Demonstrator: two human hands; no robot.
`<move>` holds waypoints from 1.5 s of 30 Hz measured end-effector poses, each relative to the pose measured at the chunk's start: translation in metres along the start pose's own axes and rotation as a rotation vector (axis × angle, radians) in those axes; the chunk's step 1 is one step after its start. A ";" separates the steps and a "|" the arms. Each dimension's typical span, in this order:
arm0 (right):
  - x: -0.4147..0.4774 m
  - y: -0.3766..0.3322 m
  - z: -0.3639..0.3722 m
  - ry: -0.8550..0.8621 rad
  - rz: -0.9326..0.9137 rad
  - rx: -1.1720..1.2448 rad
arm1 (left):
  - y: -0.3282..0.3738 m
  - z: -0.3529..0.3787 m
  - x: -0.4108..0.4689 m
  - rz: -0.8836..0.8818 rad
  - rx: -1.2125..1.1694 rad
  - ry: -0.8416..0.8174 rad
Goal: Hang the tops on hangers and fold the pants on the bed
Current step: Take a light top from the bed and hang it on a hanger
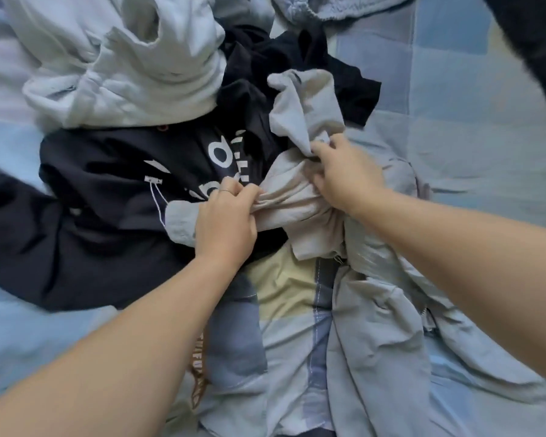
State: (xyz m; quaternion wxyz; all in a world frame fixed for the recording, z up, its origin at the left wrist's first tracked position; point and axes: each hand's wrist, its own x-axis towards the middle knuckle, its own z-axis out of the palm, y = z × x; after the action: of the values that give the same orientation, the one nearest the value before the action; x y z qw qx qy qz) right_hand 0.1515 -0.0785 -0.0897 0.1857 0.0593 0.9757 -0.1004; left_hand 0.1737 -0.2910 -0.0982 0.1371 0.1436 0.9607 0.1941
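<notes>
Head view: well left of the left hand (226,216) and running up to its knuckles lies a dark navy top (114,190) with white lettering, creased so the print cannot be read. Beyond it, up and to the left of that hand, a pale crumpled garment (123,74) sits heaped.

The left hand's fingers are curled tight around a bunched fold of a grey garment (296,197), which stretches between the two hands. Whether it is a top or pants cannot be told from the twist of cloth.

The right hand (344,175) grips the same grey garment from the other side, thumb and fingers pinched into the fabric, its fingertips hidden in the folds.

Past both hands a black garment (296,58) lies tangled. Below the right hand a light blue-grey jacket (375,326) trails toward the person, over the checked bed (454,105). A dark blurred shape (533,42) is cut off by the upper right corner.
</notes>
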 end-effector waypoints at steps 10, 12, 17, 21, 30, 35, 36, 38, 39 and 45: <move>-0.153 0.038 -0.002 -0.095 0.157 0.318 | 0.043 -0.005 -0.136 -0.215 -0.204 -0.367; -0.186 0.043 -0.016 -0.101 0.230 0.440 | 0.057 -0.019 -0.155 -0.250 -0.203 -0.389; -0.277 0.052 -0.074 -0.036 0.372 0.724 | 0.102 -0.074 -0.195 -0.284 -0.185 -0.417; -0.350 0.055 -0.148 0.079 0.431 1.008 | 0.152 -0.131 -0.222 -0.325 -0.221 -0.391; -0.477 0.084 -0.319 0.462 0.354 1.332 | 0.269 -0.244 -0.284 -0.289 -0.758 -0.340; -0.518 0.110 -0.381 0.699 0.259 1.458 | 0.327 -0.294 -0.296 -0.197 -0.954 -0.221; -0.525 0.118 -0.389 0.755 0.263 1.481 | 0.337 -0.304 -0.295 -0.166 -0.981 -0.187; -0.536 0.132 -0.402 0.841 0.286 1.489 | 0.358 -0.326 -0.291 -0.088 -1.017 -0.135; -0.541 0.138 -0.406 0.873 0.300 1.491 | 0.369 -0.336 -0.289 -0.032 -1.024 -0.111; -0.558 0.164 -0.414 0.953 0.265 1.463 | 0.436 -0.395 -0.281 0.356 -1.021 0.083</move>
State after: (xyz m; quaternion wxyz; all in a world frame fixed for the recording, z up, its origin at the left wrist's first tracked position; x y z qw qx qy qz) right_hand 0.5474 0.1280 0.4680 -0.3150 0.3117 0.6256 -0.6421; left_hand 0.4035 -0.1303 0.4902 0.1163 0.2115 0.7095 0.6621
